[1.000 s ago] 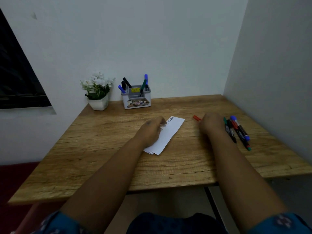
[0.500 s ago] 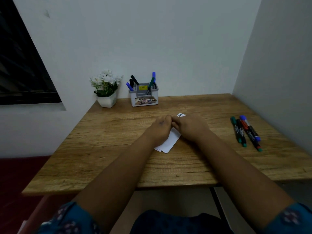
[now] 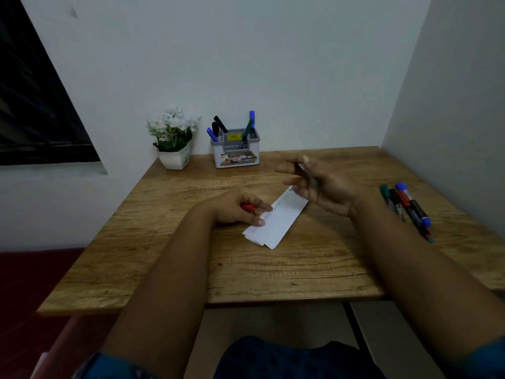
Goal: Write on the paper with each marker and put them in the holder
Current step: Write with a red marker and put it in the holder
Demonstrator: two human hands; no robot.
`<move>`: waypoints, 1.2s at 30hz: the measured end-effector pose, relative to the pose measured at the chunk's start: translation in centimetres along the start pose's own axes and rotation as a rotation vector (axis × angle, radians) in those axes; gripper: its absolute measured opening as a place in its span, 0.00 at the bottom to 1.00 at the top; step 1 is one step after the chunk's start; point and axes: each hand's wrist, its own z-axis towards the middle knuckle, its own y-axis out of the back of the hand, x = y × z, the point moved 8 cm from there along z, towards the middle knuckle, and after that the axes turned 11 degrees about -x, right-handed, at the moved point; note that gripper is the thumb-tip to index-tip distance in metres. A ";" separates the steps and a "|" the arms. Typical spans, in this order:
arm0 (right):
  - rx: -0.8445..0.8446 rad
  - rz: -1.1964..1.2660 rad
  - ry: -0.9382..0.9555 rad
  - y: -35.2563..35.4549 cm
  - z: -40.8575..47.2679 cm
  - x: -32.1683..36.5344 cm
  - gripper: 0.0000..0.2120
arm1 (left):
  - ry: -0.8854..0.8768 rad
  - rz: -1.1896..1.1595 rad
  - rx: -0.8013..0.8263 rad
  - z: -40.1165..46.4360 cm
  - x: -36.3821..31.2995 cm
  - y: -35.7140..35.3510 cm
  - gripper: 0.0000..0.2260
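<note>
The left hand (image 3: 240, 207) pinches a small red cap (image 3: 248, 206) and presses the folded white paper (image 3: 276, 218) on the wooden bench (image 3: 164, 242). The right hand (image 3: 319, 187), at 1 o'clock, grips a thin marker (image 3: 308, 173).

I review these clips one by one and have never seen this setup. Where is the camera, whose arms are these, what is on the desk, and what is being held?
There is no machine here: the camera sits on a person's head and looks forward and down, so both bare arms reach in from the bottom edge.

On the wooden desk lies a folded white paper strip. At the back stand a grey and white marker holder, already holding several markers, and a small white pot of white flowers. A row of loose markers lies on the right.

The left hand rests at the paper's edge and grips a small red cap. The right hand, raised above the paper, holds a thin marker body; it is blurred, so its colour is unclear.
</note>
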 end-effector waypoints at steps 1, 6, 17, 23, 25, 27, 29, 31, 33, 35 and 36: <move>0.074 0.068 -0.063 -1.0 -0.2 -0.7 0.15 | 0.008 0.026 0.053 -0.3 0.1 -0.1 0.21; 0.127 -0.169 -0.113 -3.7 0.0 -4.3 0.18 | 0.054 0.058 0.197 -1.0 0.7 -0.1 0.24; 0.113 -0.616 0.179 -4.6 -0.6 -5.4 0.07 | 0.045 0.048 0.232 -1.6 0.3 -0.1 0.20; 0.065 -0.770 0.284 -4.8 -1.1 -5.3 0.07 | 0.053 0.038 0.229 -1.7 0.2 -0.1 0.22; 0.083 -0.808 0.280 -5.1 -1.3 -5.4 0.08 | 0.051 0.045 0.231 -1.8 0.2 -0.2 0.25; 0.095 -0.863 0.296 -5.4 -1.4 -5.4 0.07 | 0.047 0.051 0.232 -1.8 0.2 -0.1 0.27; 0.083 -0.883 0.319 -5.3 -1.4 -5.2 0.05 | 0.053 0.041 0.237 -1.9 0.2 -0.2 0.27; 0.053 -0.850 0.309 -4.9 -1.3 -5.0 0.04 | 0.045 0.030 0.236 -1.9 0.2 -0.2 0.25; 0.050 -0.834 0.289 -5.0 -1.4 -5.0 0.03 | 0.044 0.024 0.233 -1.8 0.3 -0.2 0.23; 0.080 -0.865 0.299 -5.3 -1.4 -5.1 0.04 | 0.055 0.018 0.235 -1.8 0.5 -0.2 0.21; 0.087 -0.877 0.303 -5.4 -1.4 -5.2 0.05 | 0.063 0.019 0.234 -1.7 0.6 -0.2 0.22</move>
